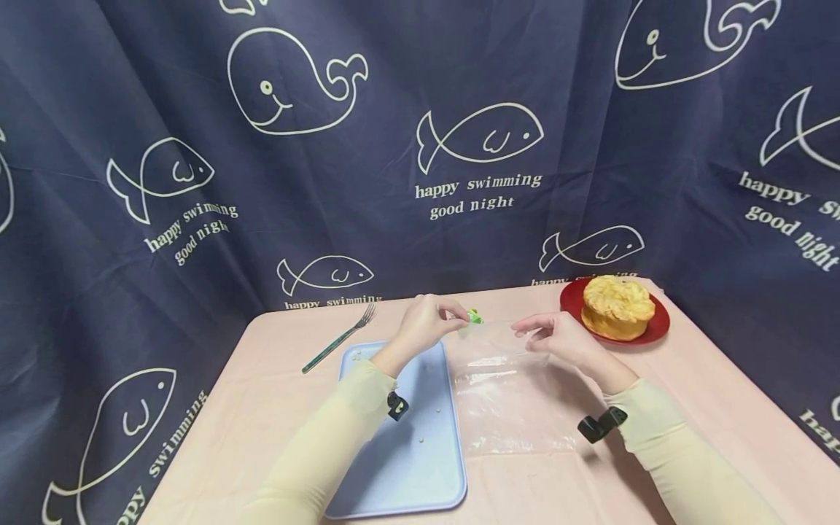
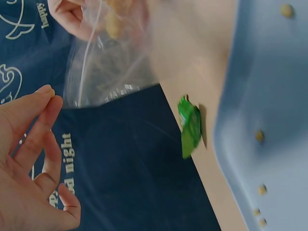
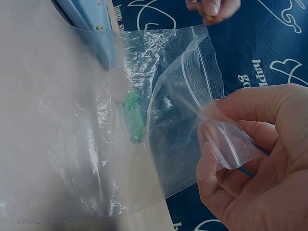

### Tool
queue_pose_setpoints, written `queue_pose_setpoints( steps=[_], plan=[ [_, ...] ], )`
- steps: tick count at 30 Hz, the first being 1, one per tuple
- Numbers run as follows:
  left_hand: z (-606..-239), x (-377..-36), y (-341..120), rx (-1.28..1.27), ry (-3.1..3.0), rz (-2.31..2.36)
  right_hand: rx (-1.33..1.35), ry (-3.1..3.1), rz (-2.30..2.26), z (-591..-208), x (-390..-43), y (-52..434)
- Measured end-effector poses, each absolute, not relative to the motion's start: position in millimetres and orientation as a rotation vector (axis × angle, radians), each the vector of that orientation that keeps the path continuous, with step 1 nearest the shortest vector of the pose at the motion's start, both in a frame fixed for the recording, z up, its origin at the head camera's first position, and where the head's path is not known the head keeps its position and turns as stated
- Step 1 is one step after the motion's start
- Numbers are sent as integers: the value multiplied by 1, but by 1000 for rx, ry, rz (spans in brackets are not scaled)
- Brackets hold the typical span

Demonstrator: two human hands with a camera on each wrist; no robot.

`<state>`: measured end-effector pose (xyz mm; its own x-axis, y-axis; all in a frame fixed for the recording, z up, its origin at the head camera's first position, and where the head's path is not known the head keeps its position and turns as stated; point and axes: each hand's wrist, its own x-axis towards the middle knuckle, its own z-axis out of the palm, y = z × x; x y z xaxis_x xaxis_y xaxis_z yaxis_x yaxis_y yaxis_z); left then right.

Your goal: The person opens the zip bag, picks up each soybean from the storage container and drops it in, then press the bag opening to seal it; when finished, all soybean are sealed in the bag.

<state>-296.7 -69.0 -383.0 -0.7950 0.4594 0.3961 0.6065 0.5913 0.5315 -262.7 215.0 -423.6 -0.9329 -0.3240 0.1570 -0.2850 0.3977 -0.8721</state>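
Observation:
A clear zip bag lies on the pink table. My right hand pinches its zip edge between thumb and fingers and lifts that corner, so the mouth stands open. My left hand hovers just left of the mouth, apart from the bag. Its thumb and forefinger press together on what looks like a small yellow crumb. A small green clip lies on the table beside the tray, close to my left fingertips, and shows through the plastic.
A light blue tray with several crumbs sits under my left forearm. A green-handled fork lies to its left. A red plate with a round yellow cake stands at the back right. A dark fish-print curtain hangs behind.

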Motion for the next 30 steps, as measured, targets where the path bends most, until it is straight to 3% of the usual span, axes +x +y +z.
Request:
queue_pose_setpoints(
  steps=[14, 24, 30],
  plan=[
    [-398, -300, -28, -990, -2660, -878, -596, 2513, -1654, -433, -267, 212],
    [-410, -302, -19, -996, -2695, -785, -570, 2517, -1658, -435, -265, 210],
    [-411, -306, -22, -1056, -2668, -955, -575, 2540, -1655, -433, -265, 212]
  ],
)
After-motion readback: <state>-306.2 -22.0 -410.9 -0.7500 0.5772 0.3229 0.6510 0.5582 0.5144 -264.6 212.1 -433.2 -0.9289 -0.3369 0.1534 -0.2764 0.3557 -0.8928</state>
